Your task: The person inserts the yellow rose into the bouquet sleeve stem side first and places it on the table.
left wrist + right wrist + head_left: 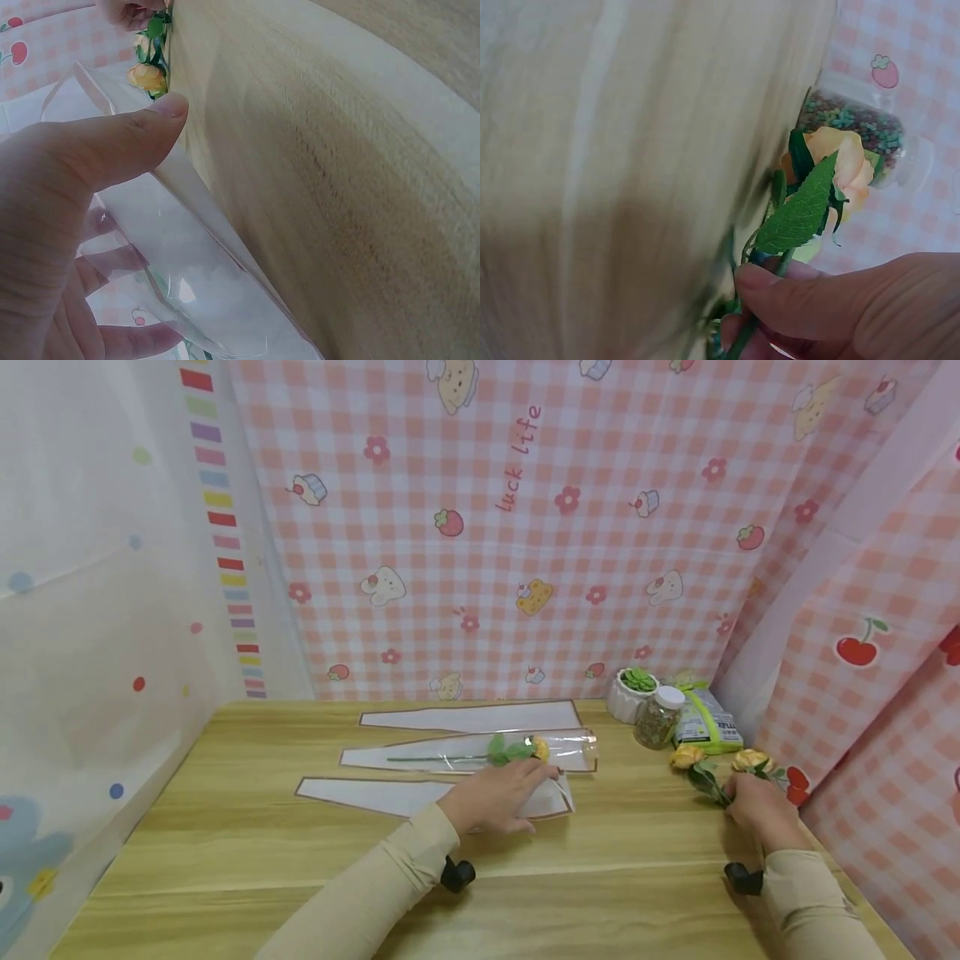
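Right hand [763,810] pinches a rose [846,161] by its stem [742,340]; left hand [497,797] loosely spread, clear sleeve [360,792] under it. Pickup step, seemingly; next calls for lifting off the bench [600,902].

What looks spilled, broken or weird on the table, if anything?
Nothing stands out to me. I see no spill: the jar has its white lid on and the potted plant stands upright. One yellow rose lies along the middle sleeve, and the right hand holds more roses, petals and leaves showing.
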`<state>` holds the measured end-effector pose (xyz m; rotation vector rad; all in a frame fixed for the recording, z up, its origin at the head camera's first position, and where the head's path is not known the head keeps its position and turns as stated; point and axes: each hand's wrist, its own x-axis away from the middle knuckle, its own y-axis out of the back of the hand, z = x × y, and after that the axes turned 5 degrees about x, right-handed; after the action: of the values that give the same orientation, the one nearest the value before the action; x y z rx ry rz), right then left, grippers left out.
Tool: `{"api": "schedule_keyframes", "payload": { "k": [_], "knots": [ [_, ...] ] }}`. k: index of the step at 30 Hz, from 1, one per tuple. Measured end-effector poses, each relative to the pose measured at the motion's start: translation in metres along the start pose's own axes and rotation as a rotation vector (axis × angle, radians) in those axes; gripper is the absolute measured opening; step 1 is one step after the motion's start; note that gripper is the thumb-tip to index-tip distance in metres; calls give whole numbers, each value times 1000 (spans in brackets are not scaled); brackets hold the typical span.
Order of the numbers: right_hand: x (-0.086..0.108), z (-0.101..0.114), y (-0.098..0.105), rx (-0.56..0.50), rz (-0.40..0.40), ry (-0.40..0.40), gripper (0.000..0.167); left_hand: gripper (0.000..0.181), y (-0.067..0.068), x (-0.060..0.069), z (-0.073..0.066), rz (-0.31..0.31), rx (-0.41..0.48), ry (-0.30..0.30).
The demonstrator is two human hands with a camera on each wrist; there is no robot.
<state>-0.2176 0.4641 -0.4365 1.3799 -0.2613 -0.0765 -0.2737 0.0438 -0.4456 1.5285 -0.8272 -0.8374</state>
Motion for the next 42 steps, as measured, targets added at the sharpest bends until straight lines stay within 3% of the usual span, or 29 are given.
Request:
{"api": "schedule_keyframes", "payload": {
  "k": [6,11,17,23,30,34,40,42],
  "knots": [
    [4,4,12,3,-119,25,16,88,0,-1,1,0,9,1],
    [10,18,21,-7,-267,126,18,87,-2,0,2,-9,24,-2],
    [21,46,34,-121,-423,259,21,87,-3,1,1,-4,27,6],
    [35,77,46,-231,-559,265,25,87,-1,2,0,7,42,12],
    [40,102,44,-580,-447,210,38,86,-1,2,0,0,41,8],
    [42,112,40,-822,-439,209,38,86,-1,0,0,4,31,10],
    [46,128,38,-1352,-399,319,30,86,-1,-1,0,1,22,9],
    [47,134,35,-1450,-381,370,30,86,0,-1,0,3,18,8]
  ]
}}
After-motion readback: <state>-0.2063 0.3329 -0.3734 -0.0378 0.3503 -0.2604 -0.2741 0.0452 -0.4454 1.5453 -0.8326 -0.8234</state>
